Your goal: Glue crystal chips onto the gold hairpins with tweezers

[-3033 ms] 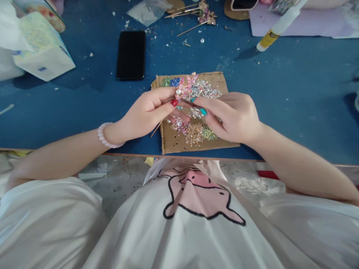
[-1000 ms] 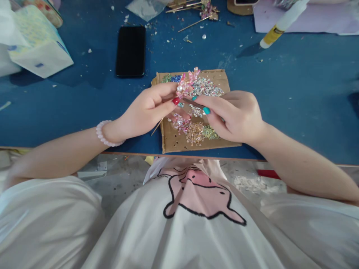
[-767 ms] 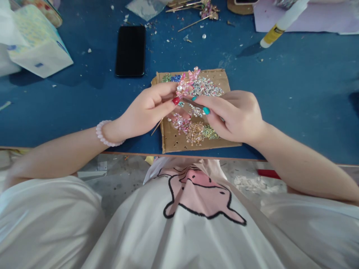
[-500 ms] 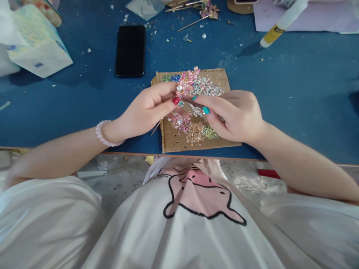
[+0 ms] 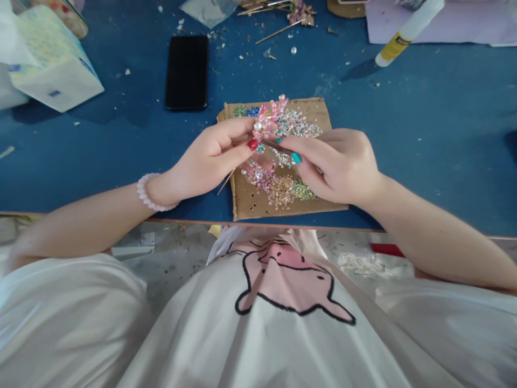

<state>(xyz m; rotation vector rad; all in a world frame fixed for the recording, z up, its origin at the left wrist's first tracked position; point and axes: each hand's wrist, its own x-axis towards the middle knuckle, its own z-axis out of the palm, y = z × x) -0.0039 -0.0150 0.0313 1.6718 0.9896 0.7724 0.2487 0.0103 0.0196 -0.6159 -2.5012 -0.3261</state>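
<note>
cardboard (image 5: 315,109): by the worktop's (image 5: 444,134) front edge
left hand (image 5: 214,156): curled, pinching a beaded pink hairpin (image 5: 264,123) above the cardboard's far half
right hand (image 5: 343,161): closed around dark tweezers (image 5: 279,146)
gems (image 5: 281,192): i'd worry a jolting elbow could scatter them

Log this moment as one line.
left hand: holding pink ornament | right hand: holding thin dark tool, tip near ornament | below: cardboard, bead piles

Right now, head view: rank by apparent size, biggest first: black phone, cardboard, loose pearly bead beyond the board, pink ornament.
1. Cardboard
2. Black phone
3. Pink ornament, partly covered
4. Loose pearly bead

Gaps look clear; no ties.
</note>
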